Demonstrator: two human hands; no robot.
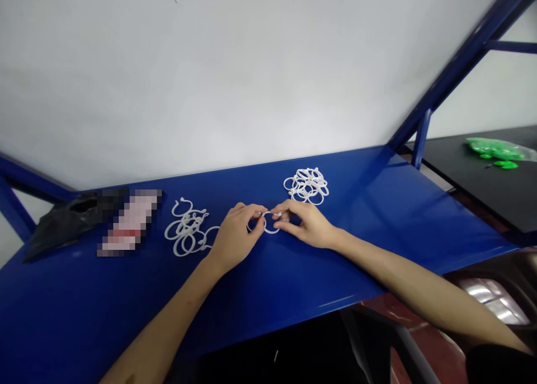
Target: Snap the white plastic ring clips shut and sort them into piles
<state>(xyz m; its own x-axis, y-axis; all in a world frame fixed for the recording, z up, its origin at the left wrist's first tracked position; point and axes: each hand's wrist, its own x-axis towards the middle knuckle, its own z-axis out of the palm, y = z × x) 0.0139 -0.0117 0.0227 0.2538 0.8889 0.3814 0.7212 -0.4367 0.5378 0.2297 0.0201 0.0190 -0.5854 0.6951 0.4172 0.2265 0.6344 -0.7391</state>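
Note:
Between my two hands is a white plastic ring (272,232), the kind that looks like a shower curtain ring. My left hand (235,232) pinches it on its left side with thumb and fingers. Thumb and forefinger of my right hand (305,223) close on its right side near the small knob. Part of another white curve shows at my left fingertips; whether it belongs to a second ring I cannot tell. To the left of my left hand lies a loose pile of white rings (183,246), at least one with a gap. A tighter ring pile (308,187) sits beyond my right hand.
The blue table (268,294) carries a black plastic bag (62,224) and a blurred flat pink-and-white item (133,219) at left. A pale wall and blue frame bars (453,65) bound it. At right, a black table (474,183) holds a bag of green pieces (495,148).

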